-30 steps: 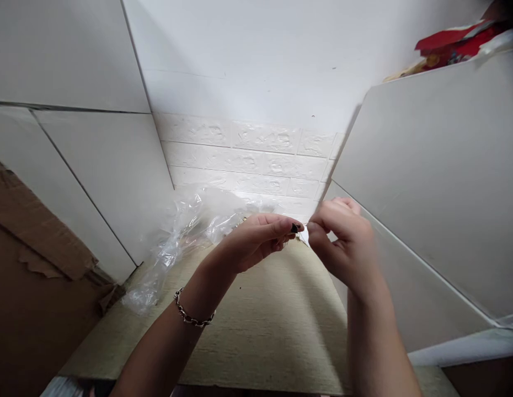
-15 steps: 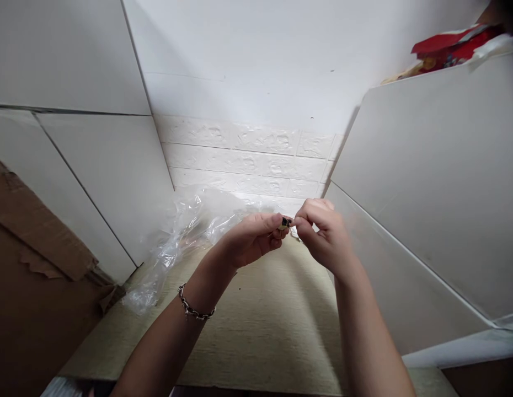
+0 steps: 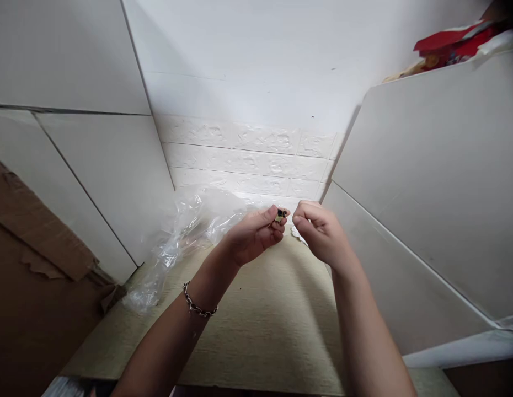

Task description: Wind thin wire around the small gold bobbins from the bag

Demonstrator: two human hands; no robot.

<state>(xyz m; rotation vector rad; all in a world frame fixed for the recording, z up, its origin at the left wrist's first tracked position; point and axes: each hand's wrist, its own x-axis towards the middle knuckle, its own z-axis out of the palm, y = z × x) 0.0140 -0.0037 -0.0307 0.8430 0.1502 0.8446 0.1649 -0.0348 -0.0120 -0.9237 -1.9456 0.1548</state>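
My left hand, with a chain bracelet at the wrist, pinches a small black and yellowish piece between thumb and fingers. The piece is too small for me to tell its kind. Just to the right, my right hand is closed, thumb pressed to the curled forefinger. Whatever those fingers hold, if anything, is hidden. A narrow gap parts the two hands, which are held above the table.
Crumpled clear plastic lies on the pale table at the left. White cabinets flank both sides, with red packaging on top at the right. Torn cardboard stands at the left, and a white brick-pattern wall closes the back.
My left hand has shifted slightly left and turned the small piece, showing more of its yellowish side. A gap has opened between the piece and my right hand.
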